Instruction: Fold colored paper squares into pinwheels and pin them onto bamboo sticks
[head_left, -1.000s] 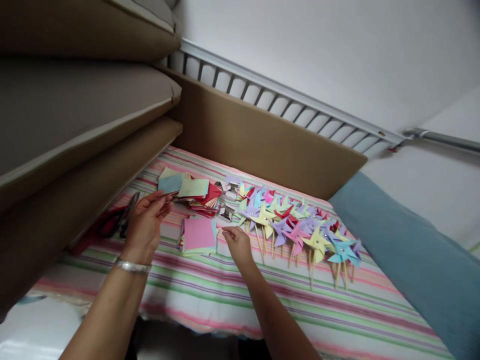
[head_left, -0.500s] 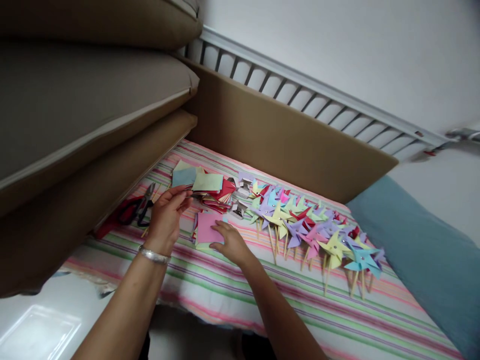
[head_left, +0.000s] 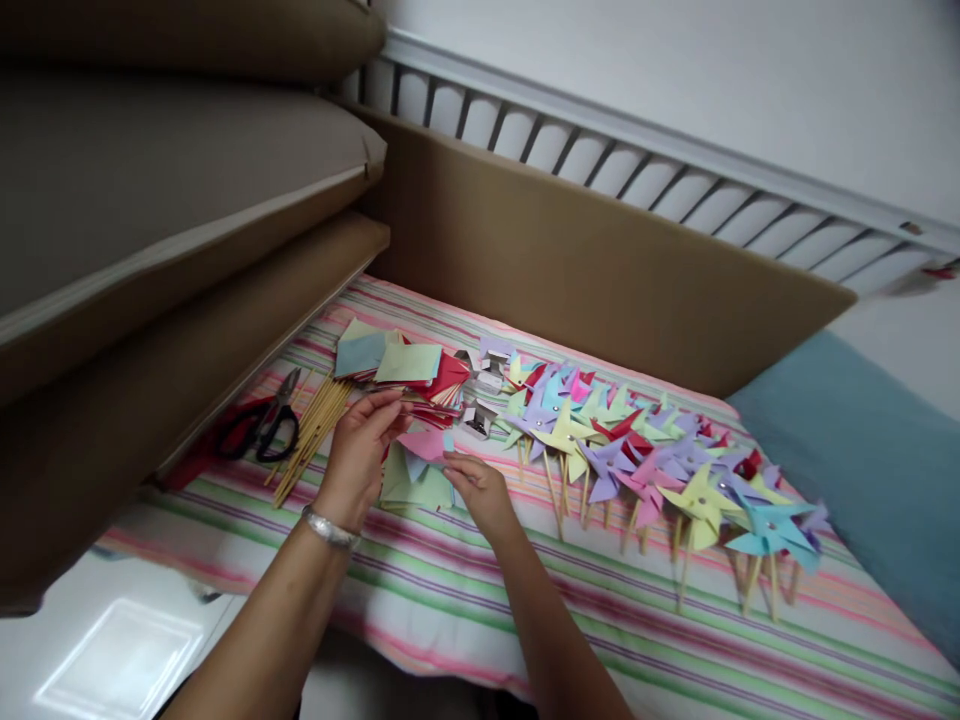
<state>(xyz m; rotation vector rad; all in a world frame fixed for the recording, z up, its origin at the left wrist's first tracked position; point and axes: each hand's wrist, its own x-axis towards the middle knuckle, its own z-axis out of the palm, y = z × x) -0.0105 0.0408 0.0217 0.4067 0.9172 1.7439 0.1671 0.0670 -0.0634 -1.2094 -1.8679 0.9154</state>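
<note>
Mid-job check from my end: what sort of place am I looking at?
Probably a makeshift craft corner indoors: coloured paper and pinwheels lie on a striped cloth, scissors sit beside thin sticks, and what looks like a radiator runs along the wall.

Two hands [head_left: 358, 450] [head_left: 482, 493], one scissors [head_left: 274, 412], over twelve pinwheels [head_left: 651, 484] show.

I seem to be in a home: a slatted radiator [head_left: 620, 165] runs along the plain white wall [head_left: 675, 70], thick cushions [head_left: 187, 190] are stacked to the left, glossy white floor [head_left: 112, 655] shows below, and a striped cloth [head_left: 637, 630] is spread with paper [head_left: 424, 443] and pinwheels [head_left: 703, 502], more household craft than workshop.
</note>
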